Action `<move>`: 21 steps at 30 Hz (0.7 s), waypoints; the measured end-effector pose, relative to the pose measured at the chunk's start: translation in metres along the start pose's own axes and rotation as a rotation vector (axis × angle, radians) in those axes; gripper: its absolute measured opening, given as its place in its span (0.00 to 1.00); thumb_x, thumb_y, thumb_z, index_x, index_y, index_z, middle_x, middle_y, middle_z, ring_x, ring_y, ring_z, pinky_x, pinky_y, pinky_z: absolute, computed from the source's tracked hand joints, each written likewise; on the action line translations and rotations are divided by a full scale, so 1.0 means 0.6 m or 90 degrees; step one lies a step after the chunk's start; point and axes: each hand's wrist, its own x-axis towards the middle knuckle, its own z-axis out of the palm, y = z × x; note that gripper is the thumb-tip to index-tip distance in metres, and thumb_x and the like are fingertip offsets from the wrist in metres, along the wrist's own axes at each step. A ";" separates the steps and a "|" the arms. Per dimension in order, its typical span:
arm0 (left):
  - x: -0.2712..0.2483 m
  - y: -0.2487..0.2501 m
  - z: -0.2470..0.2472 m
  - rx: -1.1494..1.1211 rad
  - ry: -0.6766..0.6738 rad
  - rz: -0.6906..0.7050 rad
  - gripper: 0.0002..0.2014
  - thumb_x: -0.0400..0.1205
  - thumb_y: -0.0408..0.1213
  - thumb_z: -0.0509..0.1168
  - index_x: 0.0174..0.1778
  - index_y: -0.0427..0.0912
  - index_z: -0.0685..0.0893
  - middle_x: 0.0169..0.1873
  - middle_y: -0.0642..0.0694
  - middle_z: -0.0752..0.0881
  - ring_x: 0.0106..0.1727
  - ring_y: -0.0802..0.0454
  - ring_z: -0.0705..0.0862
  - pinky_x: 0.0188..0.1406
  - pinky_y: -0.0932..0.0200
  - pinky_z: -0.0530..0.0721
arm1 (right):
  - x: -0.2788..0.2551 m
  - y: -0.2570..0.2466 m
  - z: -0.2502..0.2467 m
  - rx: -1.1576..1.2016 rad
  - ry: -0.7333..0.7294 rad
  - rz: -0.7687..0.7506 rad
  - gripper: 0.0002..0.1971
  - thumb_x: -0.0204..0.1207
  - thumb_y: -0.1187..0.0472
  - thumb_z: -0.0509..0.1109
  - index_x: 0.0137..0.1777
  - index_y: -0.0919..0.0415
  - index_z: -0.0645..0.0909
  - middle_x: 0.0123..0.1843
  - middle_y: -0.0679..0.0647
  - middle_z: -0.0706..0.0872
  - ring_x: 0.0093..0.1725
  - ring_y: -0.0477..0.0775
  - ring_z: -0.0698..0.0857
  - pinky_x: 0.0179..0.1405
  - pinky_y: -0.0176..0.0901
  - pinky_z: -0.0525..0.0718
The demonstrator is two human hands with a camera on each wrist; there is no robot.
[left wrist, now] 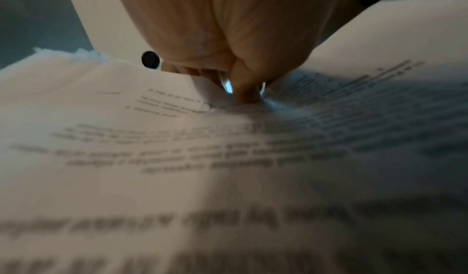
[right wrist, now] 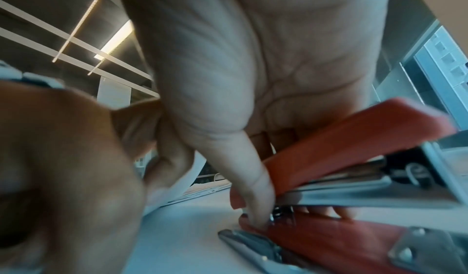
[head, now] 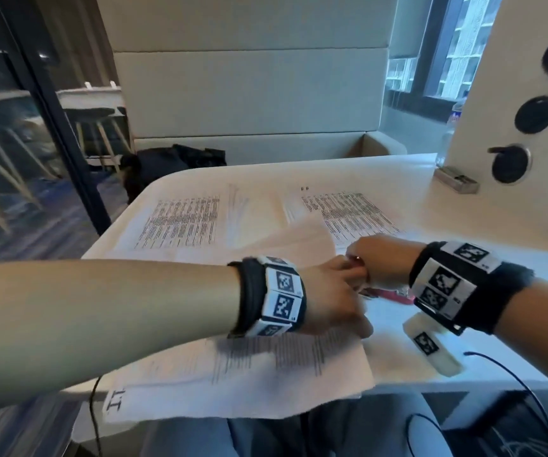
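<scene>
A stack of printed sheets [head: 249, 374] lies at the table's front edge and hangs partly over it. My left hand [head: 332, 291] pinches these sheets [left wrist: 177, 158] near their far right corner, thumb pressed on top. Directly to the right, my right hand [head: 381, 258] grips a red stapler [head: 394, 295] at that corner. In the right wrist view the thumb [right wrist: 255, 198] sits at the front of the stapler [right wrist: 354, 138], whose jaws are apart, with fingers curled beneath it. Whether paper lies between the jaws is hidden.
Two more printed sheets [head: 180, 222] [head: 348, 212] lie spread further back on the white table [head: 463, 219]. A small metal box [head: 457, 181] stands at the back right by a wall panel with round sockets [head: 534, 115]. A black bag [head: 174, 166] sits on the bench beyond.
</scene>
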 end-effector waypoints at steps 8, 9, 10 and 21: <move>-0.016 -0.038 0.004 -0.088 0.063 -0.173 0.26 0.78 0.53 0.68 0.73 0.56 0.73 0.69 0.51 0.75 0.67 0.48 0.67 0.64 0.47 0.68 | -0.002 0.019 0.004 0.020 -0.028 0.026 0.10 0.76 0.52 0.70 0.47 0.59 0.83 0.43 0.53 0.87 0.42 0.54 0.83 0.38 0.41 0.79; -0.024 -0.047 0.003 -0.111 0.037 -0.215 0.28 0.79 0.57 0.65 0.74 0.55 0.71 0.69 0.51 0.74 0.67 0.48 0.68 0.66 0.49 0.69 | -0.003 0.024 0.003 0.016 -0.029 0.037 0.11 0.76 0.50 0.71 0.49 0.58 0.82 0.44 0.52 0.85 0.42 0.54 0.81 0.37 0.40 0.76; -0.030 -0.056 0.004 -0.151 0.000 -0.256 0.29 0.78 0.60 0.64 0.74 0.54 0.70 0.69 0.51 0.74 0.67 0.49 0.69 0.66 0.48 0.71 | -0.003 0.028 0.001 0.008 -0.023 0.046 0.13 0.76 0.49 0.71 0.51 0.58 0.82 0.45 0.52 0.84 0.44 0.54 0.80 0.39 0.41 0.74; -0.051 -0.063 0.037 -0.351 -0.265 -0.335 0.58 0.63 0.72 0.70 0.84 0.57 0.46 0.84 0.50 0.48 0.80 0.43 0.62 0.77 0.45 0.67 | -0.023 0.022 -0.035 0.083 0.041 -0.052 0.09 0.77 0.50 0.70 0.54 0.48 0.76 0.44 0.44 0.80 0.47 0.51 0.78 0.44 0.44 0.73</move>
